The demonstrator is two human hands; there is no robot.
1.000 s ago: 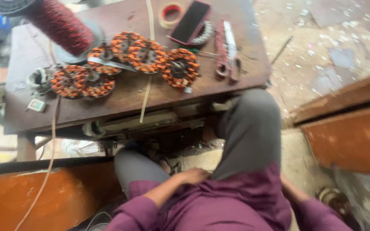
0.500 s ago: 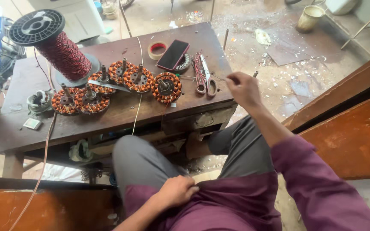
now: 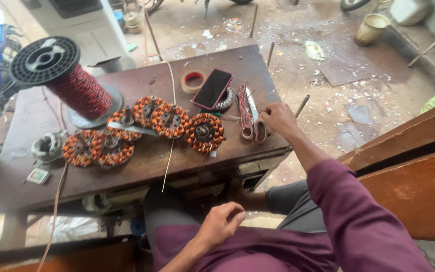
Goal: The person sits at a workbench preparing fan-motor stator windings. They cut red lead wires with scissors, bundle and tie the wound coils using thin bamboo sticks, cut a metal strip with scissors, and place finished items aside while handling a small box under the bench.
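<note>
As the head camera looks down, the right hand point(image 3: 278, 118) reaches across a worn brown wooden desk point(image 3: 142, 174), fingers curled loosely onto a pair of steel scissors with looped handles point(image 3: 255, 118) at the desk's right edge, just beside a bundle of red wires point(image 3: 242, 108). Whether it grips them yet is unclear. The scissors look rigid, light and sharp-bladed; the handle loops seem the safest hold. The left hand point(image 3: 220, 224) rests half-closed and empty on the lap. Orange copper-wound round stator coils point(image 3: 205, 132) lie mid-desk, near a black phone point(image 3: 212, 88) and a large spool of red wire point(image 3: 74, 83). Compared with half a second ago, the right hand has dropped onto the scissors.
</note>
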